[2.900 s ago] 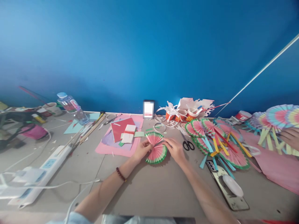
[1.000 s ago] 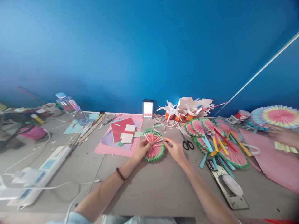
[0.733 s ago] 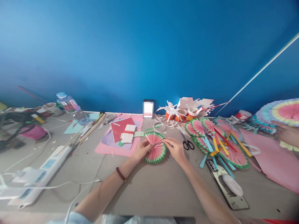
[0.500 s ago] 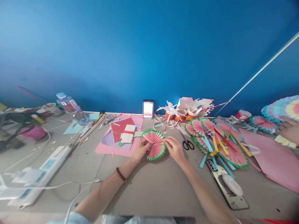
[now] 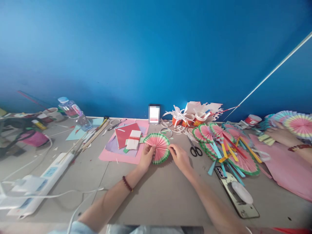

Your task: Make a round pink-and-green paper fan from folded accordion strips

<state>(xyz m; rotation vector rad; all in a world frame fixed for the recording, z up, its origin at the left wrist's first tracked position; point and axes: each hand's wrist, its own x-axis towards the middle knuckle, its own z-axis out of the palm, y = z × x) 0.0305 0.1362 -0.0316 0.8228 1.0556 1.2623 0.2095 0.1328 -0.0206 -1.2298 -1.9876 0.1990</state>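
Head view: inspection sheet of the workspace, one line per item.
Surface: gray table, small scraps scattered.
Job's things: pleated paper fan, pink with green rim.
Clutter: scissors, heaped fans and phone right; bottle left.
Left hand: fingers pinch the fan's left part.
Right hand: fingers at its right edge, grip unclear.
Cables: white cable across the left side, by a power strip.
Surroundings: blue wall behind; co-worker's hand at far right.

- Clear bottle (image 5: 73, 110): pink label (image 5: 76, 108) with pale lettering, too small for me to read.
- Red cups (image 5: 199, 123) by the wall: yellowish printed marks, illegible.
- Red-and-white tub (image 5: 253, 120), right: surface too blurred to read.
- Upright dark-edged panel (image 5: 154, 113): face pixelated, no words legible.
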